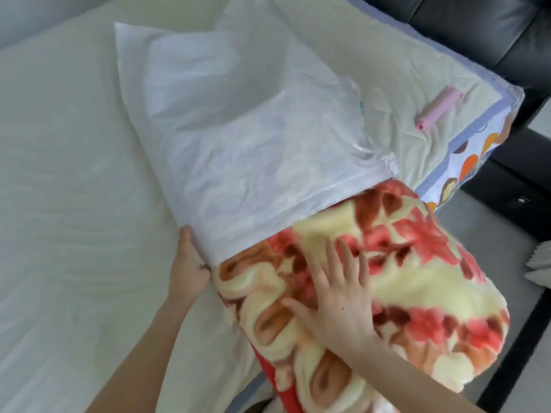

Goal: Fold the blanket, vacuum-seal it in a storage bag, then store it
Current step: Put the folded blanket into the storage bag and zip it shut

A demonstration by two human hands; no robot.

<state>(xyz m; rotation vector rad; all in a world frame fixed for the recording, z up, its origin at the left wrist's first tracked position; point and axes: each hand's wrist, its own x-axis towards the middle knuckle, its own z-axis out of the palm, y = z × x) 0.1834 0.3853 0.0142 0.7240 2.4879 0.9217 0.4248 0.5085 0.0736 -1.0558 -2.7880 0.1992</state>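
Left grip [189, 265] holds bag [238, 129] mouth — blanket [417, 263] alongside.

A cream bed [74, 174] is bearing a white storage bag [238, 129], a floral blanket [402, 263] sticking from its mouth, a pink tube [438, 107] lying near the corner.

Blanket [396, 281] end in vac bag [244, 150]

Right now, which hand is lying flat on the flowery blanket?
The right hand, fingers spread flat on top of the floral blanket. The left hand is beside it, holding the edge of the storage bag instead.
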